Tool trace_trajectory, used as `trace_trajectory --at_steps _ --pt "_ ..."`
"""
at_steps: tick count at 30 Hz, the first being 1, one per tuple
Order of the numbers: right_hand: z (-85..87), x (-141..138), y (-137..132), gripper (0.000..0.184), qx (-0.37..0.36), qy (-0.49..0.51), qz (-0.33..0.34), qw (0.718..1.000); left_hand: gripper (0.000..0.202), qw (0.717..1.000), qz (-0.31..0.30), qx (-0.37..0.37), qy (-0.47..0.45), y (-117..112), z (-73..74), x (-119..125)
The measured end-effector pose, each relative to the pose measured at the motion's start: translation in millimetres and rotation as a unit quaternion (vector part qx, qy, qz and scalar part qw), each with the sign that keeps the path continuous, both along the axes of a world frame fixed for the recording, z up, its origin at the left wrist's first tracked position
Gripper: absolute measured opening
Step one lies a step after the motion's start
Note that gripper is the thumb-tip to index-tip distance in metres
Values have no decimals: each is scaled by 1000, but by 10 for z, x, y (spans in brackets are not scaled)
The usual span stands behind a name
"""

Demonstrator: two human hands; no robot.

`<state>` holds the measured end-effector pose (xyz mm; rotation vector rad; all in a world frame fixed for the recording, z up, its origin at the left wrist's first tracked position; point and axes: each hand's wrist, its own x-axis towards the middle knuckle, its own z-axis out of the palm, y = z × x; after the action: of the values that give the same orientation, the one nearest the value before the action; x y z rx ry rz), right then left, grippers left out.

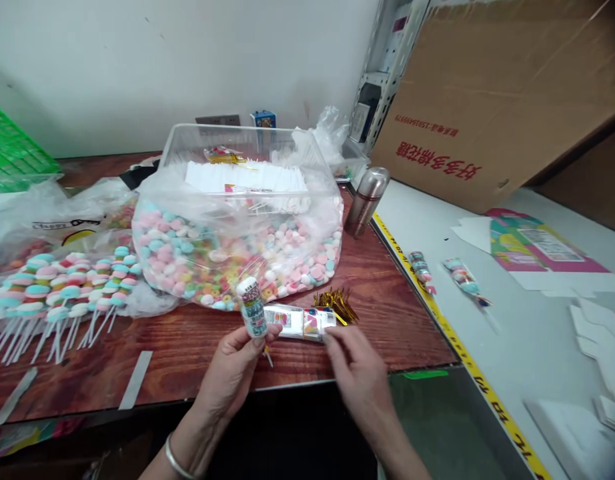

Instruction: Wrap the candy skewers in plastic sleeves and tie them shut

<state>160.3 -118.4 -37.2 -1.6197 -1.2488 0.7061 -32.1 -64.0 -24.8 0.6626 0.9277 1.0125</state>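
Observation:
My left hand is closed around a candy lollipop wrapped in a printed sleeve, held upright with its stick pointing down. My right hand reaches toward a small stack of printed wrappers lying on the wooden table; its fingers are blurred, near the stack's right end. A bunch of gold twist ties lies just behind the wrappers. A big clear bag of pastel candies sits behind them.
Several unwrapped lollipops lie on plastic at the left. A clear tub holds white sticks. A steel flask stands at the table's right edge. Two wrapped lollipops lie on the grey table, beside a cardboard box and flat cartons.

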Motion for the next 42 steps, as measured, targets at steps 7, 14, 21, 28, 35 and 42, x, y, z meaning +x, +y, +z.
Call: trace_trajectory --at_steps 7,14,21,28,35,42 --pt "-274 490 290 20 -26 -234 -122 964 24 997 20 25 63 59 5 60" --pt "-303 479 418 17 -1 -213 -133 968 17 975 -2 132 176 84 -137 -35" --pt "-188 522 329 24 42 -119 -152 980 13 934 -7 198 298 167 -37 -35" --pt "204 -241 168 22 33 83 -5 996 19 784 22 400 474 133 30 100" --pt "87 -713 343 31 -25 223 37 974 16 668 65 480 565 77 34 71" --pt "52 -755 377 29 -16 205 35 978 25 708 56 471 523 55 59 -1"
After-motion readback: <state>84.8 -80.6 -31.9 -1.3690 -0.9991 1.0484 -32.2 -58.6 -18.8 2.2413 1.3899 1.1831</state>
